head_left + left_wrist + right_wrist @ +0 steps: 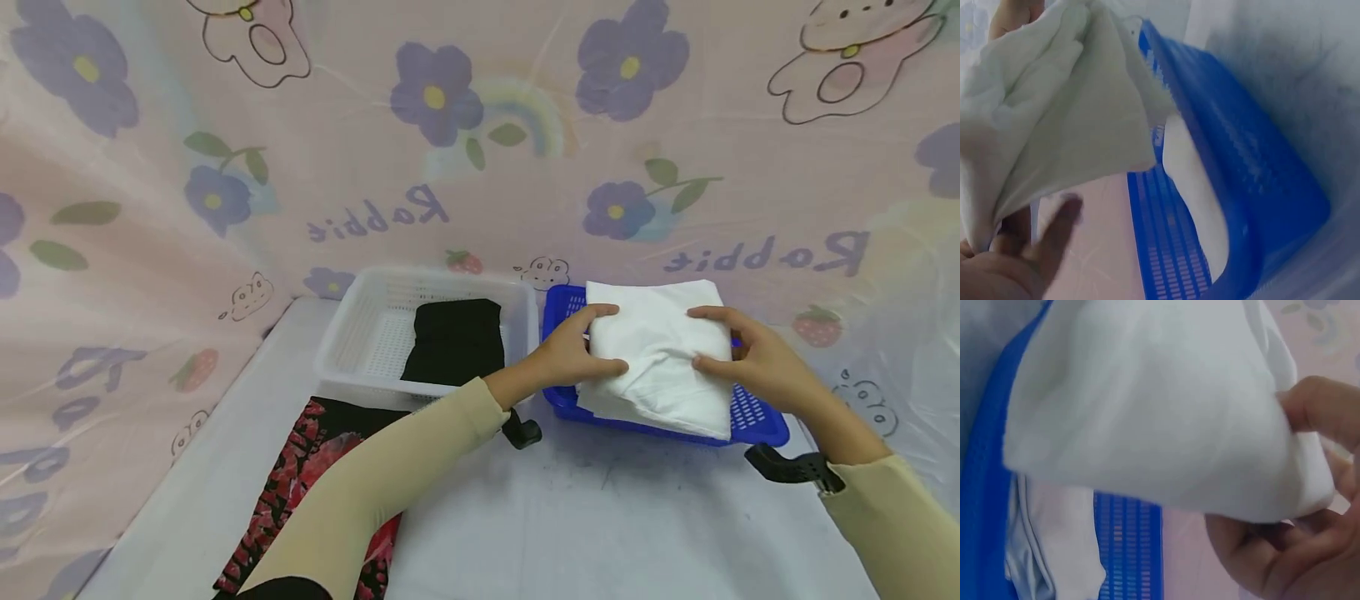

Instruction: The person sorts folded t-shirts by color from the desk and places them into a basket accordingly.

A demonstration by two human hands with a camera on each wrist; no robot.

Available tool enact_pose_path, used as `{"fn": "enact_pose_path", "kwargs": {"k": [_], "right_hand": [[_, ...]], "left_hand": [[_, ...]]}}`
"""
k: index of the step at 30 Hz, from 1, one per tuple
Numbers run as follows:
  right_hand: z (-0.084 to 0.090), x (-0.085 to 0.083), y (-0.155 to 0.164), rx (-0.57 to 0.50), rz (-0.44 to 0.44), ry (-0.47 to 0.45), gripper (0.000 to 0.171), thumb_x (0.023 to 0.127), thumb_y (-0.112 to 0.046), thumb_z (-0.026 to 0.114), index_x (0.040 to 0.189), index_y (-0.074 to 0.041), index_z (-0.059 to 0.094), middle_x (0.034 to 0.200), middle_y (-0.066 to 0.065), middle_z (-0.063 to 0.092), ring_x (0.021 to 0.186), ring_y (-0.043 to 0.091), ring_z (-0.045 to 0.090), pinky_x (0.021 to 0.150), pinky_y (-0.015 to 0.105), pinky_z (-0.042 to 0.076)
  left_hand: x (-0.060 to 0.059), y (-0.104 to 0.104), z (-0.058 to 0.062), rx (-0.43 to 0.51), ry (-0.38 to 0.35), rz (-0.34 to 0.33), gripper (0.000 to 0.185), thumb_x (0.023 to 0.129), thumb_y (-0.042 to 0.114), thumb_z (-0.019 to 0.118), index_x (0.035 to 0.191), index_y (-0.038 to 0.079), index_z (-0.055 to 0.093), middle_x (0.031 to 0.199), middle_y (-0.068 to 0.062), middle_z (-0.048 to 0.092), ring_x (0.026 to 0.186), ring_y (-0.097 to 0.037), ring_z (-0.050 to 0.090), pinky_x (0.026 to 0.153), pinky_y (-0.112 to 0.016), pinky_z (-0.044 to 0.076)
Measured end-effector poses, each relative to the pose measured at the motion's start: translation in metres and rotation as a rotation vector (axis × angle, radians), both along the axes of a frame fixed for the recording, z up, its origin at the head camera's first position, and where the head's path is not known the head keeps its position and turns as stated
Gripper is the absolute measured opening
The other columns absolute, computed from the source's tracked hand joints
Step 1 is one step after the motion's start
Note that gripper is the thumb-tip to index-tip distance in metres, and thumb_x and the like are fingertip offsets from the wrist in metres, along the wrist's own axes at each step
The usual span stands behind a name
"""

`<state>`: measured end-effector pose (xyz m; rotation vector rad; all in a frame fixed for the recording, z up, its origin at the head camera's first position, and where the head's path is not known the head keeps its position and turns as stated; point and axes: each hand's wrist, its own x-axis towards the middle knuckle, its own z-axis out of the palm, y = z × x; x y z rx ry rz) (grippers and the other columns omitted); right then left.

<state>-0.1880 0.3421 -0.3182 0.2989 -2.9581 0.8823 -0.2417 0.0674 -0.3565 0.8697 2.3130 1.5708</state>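
Observation:
Both hands hold a folded white cloth point(660, 358) over the blue basket point(761, 417) on the right. The left hand point(562, 354) grips its left side, thumb on top. On the opposite side, the right hand point(765, 362) pinches the cloth between thumb and fingers. Seen in the left wrist view, a loose corner of the held cloth hangs beside the basket's rim. Below it, another white cloth point(1191, 187) lies inside the basket; the right wrist view also shows this lower cloth point(1060, 544), apart from the held one in part.
Left of the blue basket stands a white basket point(360, 333) with a folded black cloth point(459, 342) in it. A black garment with red flowers point(300, 458) lies in front, partly under the left sleeve. A printed curtain point(495, 208) hangs behind the white table point(600, 525).

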Motion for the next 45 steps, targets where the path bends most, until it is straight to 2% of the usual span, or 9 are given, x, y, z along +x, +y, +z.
{"fn": "enact_pose_path", "kwargs": {"k": [3,7,12,16,21,25,32,36,45], "right_hand": [[-0.001,-0.019,-0.002,0.053,0.027,0.016,0.064,0.088,-0.028,0.071,0.143,-0.017,0.040,0.117,0.026,0.053,0.085,0.025,0.057,0.061,0.034,0.050],[-0.008,-0.046,-0.005,0.095,0.065,0.006,0.061,0.089,-0.022,0.070,0.141,-0.013,0.041,0.135,0.032,0.045,0.110,0.045,0.051,0.082,0.053,0.047],[-0.024,-0.068,-0.005,0.113,0.045,-0.064,0.060,0.088,-0.022,0.069,0.140,-0.013,0.042,0.143,0.033,0.039,0.122,0.049,0.044,0.096,0.063,0.037],[-0.037,-0.076,-0.001,0.108,0.038,-0.124,0.062,0.089,-0.029,0.069,0.142,-0.016,0.041,0.147,0.032,0.034,0.126,0.049,0.041,0.098,0.064,0.037],[-0.052,-0.081,-0.002,0.060,0.042,-0.220,0.063,0.089,-0.031,0.069,0.143,-0.018,0.040,0.150,0.030,0.029,0.112,0.042,0.051,0.082,0.050,0.052],[-0.065,-0.082,-0.004,0.029,0.052,-0.267,0.061,0.090,-0.027,0.069,0.143,-0.017,0.040,0.149,0.030,0.028,0.095,0.034,0.054,0.063,0.034,0.052],[-0.076,-0.084,0.003,0.018,0.057,-0.329,0.061,0.092,-0.016,0.064,0.145,-0.007,0.035,0.143,0.035,0.033,0.110,0.046,0.053,0.071,0.042,0.057],[-0.075,-0.082,0.012,0.043,0.036,-0.337,0.059,0.092,-0.014,0.062,0.144,-0.003,0.036,0.137,0.035,0.041,0.115,0.051,0.051,0.075,0.045,0.057],[-0.080,-0.077,0.019,-0.001,0.033,-0.302,0.056,0.092,-0.019,0.064,0.141,-0.004,0.042,0.135,0.032,0.046,0.113,0.048,0.053,0.075,0.045,0.057]], "left_hand": [[-0.015,0.006,0.000,-0.062,-0.008,0.023,0.082,0.078,0.026,0.081,0.147,0.020,0.036,0.146,-0.003,0.043,0.120,-0.017,0.053,0.090,-0.028,0.050],[-0.034,0.019,-0.006,-0.161,-0.036,0.085,0.084,0.077,0.027,0.081,0.147,0.019,0.036,0.148,-0.002,0.043,0.132,-0.018,0.045,0.100,-0.031,0.045],[-0.052,0.028,-0.021,-0.214,-0.086,0.103,0.082,0.079,0.021,0.081,0.147,0.020,0.037,0.150,-0.003,0.041,0.130,-0.018,0.047,0.092,-0.029,0.050],[-0.061,0.025,-0.034,-0.245,-0.092,0.094,0.077,0.081,0.020,0.079,0.147,0.021,0.039,0.152,-0.004,0.039,0.135,-0.020,0.042,0.101,-0.034,0.045],[-0.064,0.016,-0.048,-0.280,-0.122,0.090,0.074,0.083,0.022,0.077,0.147,0.019,0.039,0.153,-0.007,0.038,0.141,-0.025,0.036,0.110,-0.043,0.037],[-0.063,0.011,-0.060,-0.298,-0.148,0.081,0.076,0.083,0.023,0.077,0.147,0.016,0.037,0.152,-0.009,0.038,0.139,-0.026,0.038,0.109,-0.044,0.038],[-0.058,0.014,-0.056,-0.400,-0.074,0.125,0.073,0.082,0.026,0.077,0.144,0.014,0.040,0.148,-0.016,0.036,0.130,-0.028,0.046,0.101,-0.039,0.046],[-0.057,0.013,-0.050,-0.421,-0.036,0.106,0.070,0.083,0.023,0.075,0.143,0.013,0.041,0.144,-0.017,0.039,0.121,-0.027,0.052,0.092,-0.036,0.050],[-0.064,0.006,-0.054,-0.311,-0.083,0.080,0.064,0.085,0.020,0.074,0.141,0.010,0.044,0.138,-0.011,0.052,0.113,-0.021,0.062,0.089,-0.030,0.052]]}}
